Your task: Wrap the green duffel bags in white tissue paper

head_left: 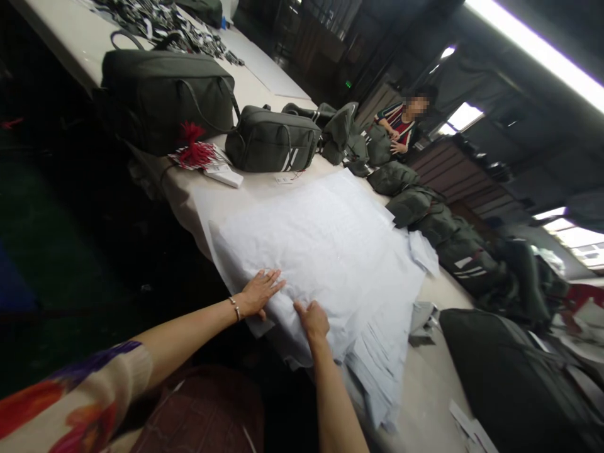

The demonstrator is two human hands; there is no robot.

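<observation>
A wide stack of thin white paper sheets (325, 233) lies on the table in front of me, its surface wrinkled and its near edge bent down over the table's side. My left hand (260, 293) rests on the paper near that edge, fingers stretched out; a bracelet circles the wrist. Just to the right, my right hand (313, 319) has its fingers curled at the paper's near edge, with the thumb and forefinger pinching the sheet. More sheets fan out in layers at the lower right corner of the stack.
Dark green bags (271, 138) stand along the far side of the long table (425, 390). Red-stringed tags (193, 151) lie beside a large bag (165, 94). A black bag (509, 377) is at the right. Across the table, a person (401, 129) handles a bag.
</observation>
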